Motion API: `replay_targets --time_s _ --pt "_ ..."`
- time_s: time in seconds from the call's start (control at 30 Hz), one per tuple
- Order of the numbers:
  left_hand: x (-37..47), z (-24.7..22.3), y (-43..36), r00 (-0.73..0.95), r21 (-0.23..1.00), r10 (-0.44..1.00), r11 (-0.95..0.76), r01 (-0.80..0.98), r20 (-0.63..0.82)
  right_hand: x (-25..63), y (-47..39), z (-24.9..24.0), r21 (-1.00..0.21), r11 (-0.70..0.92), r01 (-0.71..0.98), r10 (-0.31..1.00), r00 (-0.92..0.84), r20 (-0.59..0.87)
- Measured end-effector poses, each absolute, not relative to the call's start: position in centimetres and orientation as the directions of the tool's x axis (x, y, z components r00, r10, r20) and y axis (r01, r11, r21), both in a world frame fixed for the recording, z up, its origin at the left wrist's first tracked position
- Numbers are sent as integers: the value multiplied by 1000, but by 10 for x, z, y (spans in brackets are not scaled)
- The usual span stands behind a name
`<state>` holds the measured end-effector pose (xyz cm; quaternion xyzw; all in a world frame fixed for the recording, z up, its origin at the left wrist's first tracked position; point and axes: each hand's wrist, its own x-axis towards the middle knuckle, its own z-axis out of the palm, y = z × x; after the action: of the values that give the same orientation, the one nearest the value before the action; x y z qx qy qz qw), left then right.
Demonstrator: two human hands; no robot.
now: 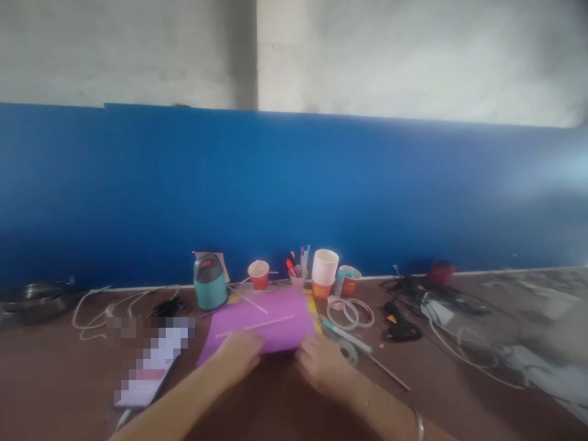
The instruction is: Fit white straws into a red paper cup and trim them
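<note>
A sheet of purple paper (271, 306) lies on the brown table, with yellow paper (318, 306) showing past its right and far edges. At its near edge my left hand (239, 354) is closed on the sheet, knuckles up and fingertips hidden. My right hand (324, 362) has curled fingers gripping the near right corner. Across the sheet, just beyond my left hand, lies a thin white stick (271, 323). Another pale stick (253, 301) rests farther back. A pen (346, 335) and a roll of clear tape (348, 352) are beside my right hand.
A teal pot (210, 285), a red paper cup (260, 275), a pen cup (298, 279) and stacked paper cups (324, 269) stand along the blue partition (294, 196). To the right are white rings (344, 312), a black glue gun (402, 324) and cables. A phone (154, 367) lies left.
</note>
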<state>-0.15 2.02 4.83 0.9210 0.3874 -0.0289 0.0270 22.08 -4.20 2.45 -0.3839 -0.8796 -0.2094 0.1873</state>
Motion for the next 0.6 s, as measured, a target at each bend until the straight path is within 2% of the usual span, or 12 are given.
replay_targets --time_s 0.07,0.13,0.2,0.23,0.27,0.3,0.33,0.37,0.4,0.43,0.5,0.6 --pt "-6 53 27 686 14 726 -686 727 -54 223 -41 21 196 586 787 621 -590 516" --pt "-9 61 34 682 4 730 -683 731 -39 226 -41 22 117 559 821 653 -523 548" --pt "-12 70 41 689 4 724 -690 724 -33 227 -42 24 -65 489 870 746 -379 548" --pt "-13 74 43 696 7 718 -696 718 -33 227 -44 26 -216 414 884 825 -265 499" --pt "-13 78 45 703 11 710 -703 711 -37 226 -45 27 -400 303 865 910 -137 392" --pt "-14 81 46 710 16 703 -710 704 -42 224 -46 29 -596 157 788 975 -27 221" --pt "-15 84 46 718 22 695 -718 696 -49 221 -47 31 -765 -22 643 999 45 9" --pt "-15 85 45 725 27 686 -725 688 -58 218 -48 32 -874 -205 442 978 62 -198" --pt "-15 86 44 732 33 678 -732 681 -69 215 -49 34 -910 -355 212 934 40 -355" --pt "-16 87 42 740 39 668 -740 672 -79 212 -49 36 -891 -455 -8 891 8 -455" --pt "-15 88 37 759 52 645 -758 650 -92 208 -50 38 -793 -506 -338 844 -3 -537" --pt "-15 91 28 784 69 610 -782 619 -115 204 -51 33 -719 -431 -546 850 22 -526"
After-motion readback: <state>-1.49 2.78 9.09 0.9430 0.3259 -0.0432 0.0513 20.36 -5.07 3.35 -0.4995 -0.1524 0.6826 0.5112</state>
